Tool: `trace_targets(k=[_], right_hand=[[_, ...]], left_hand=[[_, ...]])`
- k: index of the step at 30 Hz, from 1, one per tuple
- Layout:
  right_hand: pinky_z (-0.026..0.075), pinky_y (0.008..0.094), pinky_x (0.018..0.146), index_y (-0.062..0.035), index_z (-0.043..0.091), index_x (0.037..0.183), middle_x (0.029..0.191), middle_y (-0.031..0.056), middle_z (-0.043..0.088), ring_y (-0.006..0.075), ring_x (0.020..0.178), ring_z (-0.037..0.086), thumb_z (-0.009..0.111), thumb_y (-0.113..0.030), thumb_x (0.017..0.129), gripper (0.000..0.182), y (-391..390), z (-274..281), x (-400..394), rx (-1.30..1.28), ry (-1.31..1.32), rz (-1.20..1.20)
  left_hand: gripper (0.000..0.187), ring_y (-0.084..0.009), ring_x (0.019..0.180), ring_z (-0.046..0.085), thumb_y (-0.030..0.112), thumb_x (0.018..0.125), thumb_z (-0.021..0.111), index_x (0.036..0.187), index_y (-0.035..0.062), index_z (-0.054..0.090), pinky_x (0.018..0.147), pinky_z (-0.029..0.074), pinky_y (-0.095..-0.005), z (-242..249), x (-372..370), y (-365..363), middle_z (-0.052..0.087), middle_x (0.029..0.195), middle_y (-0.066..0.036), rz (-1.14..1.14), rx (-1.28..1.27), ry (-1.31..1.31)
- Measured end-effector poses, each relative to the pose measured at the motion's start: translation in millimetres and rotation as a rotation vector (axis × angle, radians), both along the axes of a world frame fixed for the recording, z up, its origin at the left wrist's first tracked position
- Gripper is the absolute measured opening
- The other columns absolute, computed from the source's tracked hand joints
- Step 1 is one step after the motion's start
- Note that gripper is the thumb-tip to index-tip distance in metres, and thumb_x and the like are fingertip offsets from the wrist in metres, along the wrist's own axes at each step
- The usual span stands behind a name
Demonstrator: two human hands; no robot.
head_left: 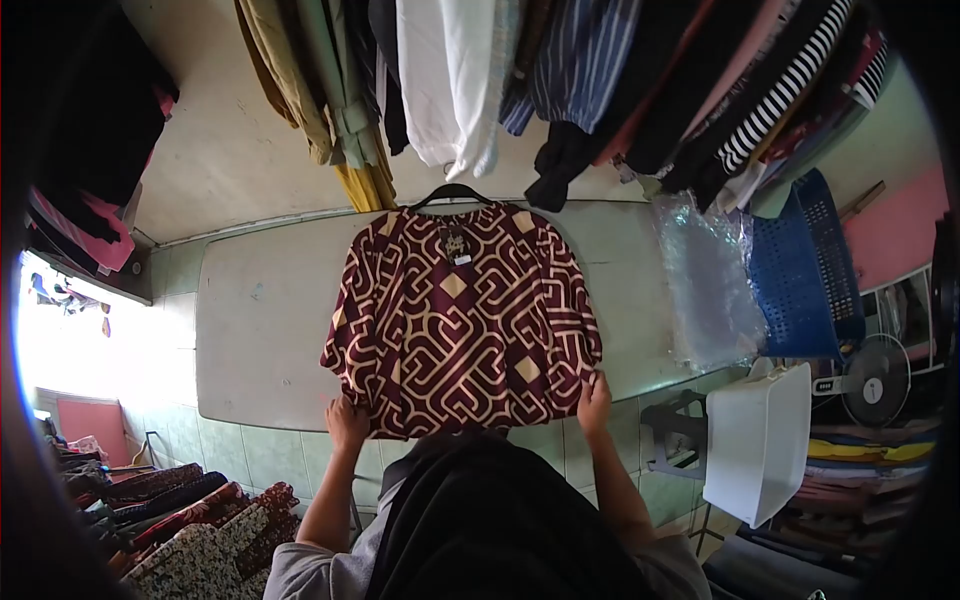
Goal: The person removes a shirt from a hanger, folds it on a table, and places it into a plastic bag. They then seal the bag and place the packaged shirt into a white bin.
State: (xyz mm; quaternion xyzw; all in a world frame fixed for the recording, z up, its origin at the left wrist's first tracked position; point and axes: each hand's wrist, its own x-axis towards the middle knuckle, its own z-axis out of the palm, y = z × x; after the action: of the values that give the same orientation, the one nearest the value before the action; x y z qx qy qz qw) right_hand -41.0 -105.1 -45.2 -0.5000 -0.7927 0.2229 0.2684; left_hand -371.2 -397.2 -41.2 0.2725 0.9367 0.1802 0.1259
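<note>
A maroon blouse [470, 330] with a cream geometric pattern lies spread out on a pale table [255, 320]. Its neck is on a black hanger [453, 192], and a dark tag [455, 243] hangs below the neckline. My left hand [346, 420] is closed on the blouse's lower left edge, by the sleeve. At the opposite side my right hand [595, 400] grips the lower right edge. Both hands are near the table's front edge, and the cloth between them lies roughly flat.
Hanging clothes [440, 80] line the far side above the table. Clear plastic bags [705, 280] and a blue basket [805, 270] are at the right, near a white bin [760, 440] and a fan [876, 385]. Folded fabrics [200, 530] are stacked at lower left.
</note>
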Motion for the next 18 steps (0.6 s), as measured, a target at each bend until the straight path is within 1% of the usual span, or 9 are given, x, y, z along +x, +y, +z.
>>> trace_targets(k=[1, 3, 5, 9, 11, 13, 15, 17, 18], right_hand=[[0.043, 0.0443, 0.068, 0.0013, 0.046, 0.098, 0.084, 0.0246, 0.056, 0.0439, 0.082, 0.053, 0.049, -0.005, 0.082, 0.017, 6, 8, -1, -0.187, 0.12, -0.017], [0.043, 0.0442, 0.06, 0.0018, 0.045, 0.097, 0.074, 0.0249, 0.055, 0.0451, 0.076, 0.054, 0.048, -0.007, 0.084, 0.016, 33, 7, 4, -0.059, 0.1, 0.041], [0.044, 0.0435, 0.062, 0.0012, 0.046, 0.098, 0.076, 0.0237, 0.057, 0.0439, 0.077, 0.055, 0.05, -0.01, 0.085, 0.017, 59, 14, 3, -0.009, 0.076, 0.037], [0.045, 0.0404, 0.062, 0.0006, 0.048, 0.098, 0.078, 0.0202, 0.059, 0.0401, 0.073, 0.056, 0.05, -0.014, 0.086, 0.019, 73, 15, -4, -0.103, 0.165, -0.007], [0.043, 0.0426, 0.072, 0.0027, 0.046, 0.101, 0.09, 0.0226, 0.057, 0.0405, 0.084, 0.054, 0.053, -0.015, 0.085, 0.025, 62, 4, -1, -0.1, 0.086, -0.08], [0.03, 0.0457, 0.092, 0.0055, 0.037, 0.12, 0.115, 0.0241, 0.044, 0.0393, 0.108, 0.039, 0.056, -0.02, 0.083, 0.049, 29, -11, 12, 0.084, -0.004, -0.106], [0.029, 0.045, 0.093, 0.0067, 0.034, 0.12, 0.114, 0.0228, 0.042, 0.0373, 0.108, 0.039, 0.058, -0.016, 0.08, 0.052, -8, -21, 26, 0.249, 0.075, -0.155], [0.029, 0.0442, 0.093, 0.0069, 0.034, 0.119, 0.113, 0.0219, 0.042, 0.0367, 0.107, 0.039, 0.06, -0.012, 0.077, 0.053, -37, -44, 49, 0.276, 0.127, -0.191], [0.029, 0.044, 0.093, 0.0063, 0.035, 0.118, 0.111, 0.0213, 0.042, 0.0366, 0.106, 0.04, 0.062, -0.009, 0.072, 0.055, -47, -56, 61, 0.126, 0.142, -0.264]], left_hand=[[0.021, -0.0355, 0.087, 0.052, 0.015, 0.074, 0.054, 0.09, 0.0016, 0.055, 0.076, 0.039, -0.0434, -5, -7, 0, 0.058, 0.086, -0.018, -0.005, 0.0, -0.003], [0.024, -0.0397, 0.083, 0.054, 0.01, 0.073, 0.054, 0.093, -0.0023, 0.052, 0.072, 0.041, -0.047, -12, -23, 0, 0.059, 0.085, -0.021, 0.126, 0.303, -0.022], [0.028, -0.0427, 0.082, 0.054, 0.006, 0.072, 0.053, 0.097, -0.0048, 0.049, 0.071, 0.041, -0.049, 3, -34, 7, 0.058, 0.089, -0.023, 0.253, 0.457, -0.021], [0.035, -0.0416, 0.084, 0.054, 0.006, 0.072, 0.053, 0.105, -0.0034, 0.047, 0.072, 0.042, -0.0462, -20, -41, -5, 0.057, 0.091, -0.024, 0.265, 0.458, 0.142], [0.04, -0.0394, 0.092, 0.052, 0.007, 0.075, 0.052, 0.114, -0.0016, 0.043, 0.078, 0.041, -0.0428, -26, -26, -15, 0.055, 0.096, -0.023, 0.273, 0.24, 0.065], [0.042, -0.0364, 0.102, 0.042, 0.008, 0.076, 0.051, 0.114, -0.0047, 0.04, 0.089, 0.032, -0.0448, -23, 13, -22, 0.045, 0.107, -0.02, 0.26, 0.376, 0.438], [0.052, -0.0346, 0.108, 0.036, 0.008, 0.073, 0.05, 0.12, -0.0056, 0.033, 0.09, 0.031, -0.0438, -40, 47, -38, 0.036, 0.117, -0.021, 0.398, 0.489, 0.545], [0.063, -0.0333, 0.116, 0.03, 0.007, 0.071, 0.05, 0.127, -0.0048, 0.024, 0.095, 0.028, -0.0409, -71, 73, -62, 0.029, 0.124, -0.022, 0.731, 0.527, 0.119], [0.075, -0.0321, 0.121, 0.027, 0.002, 0.066, 0.054, 0.131, -0.0032, 0.018, 0.1, 0.024, -0.0378, -86, 78, -71, 0.026, 0.129, -0.019, 0.807, 0.515, -0.029]])
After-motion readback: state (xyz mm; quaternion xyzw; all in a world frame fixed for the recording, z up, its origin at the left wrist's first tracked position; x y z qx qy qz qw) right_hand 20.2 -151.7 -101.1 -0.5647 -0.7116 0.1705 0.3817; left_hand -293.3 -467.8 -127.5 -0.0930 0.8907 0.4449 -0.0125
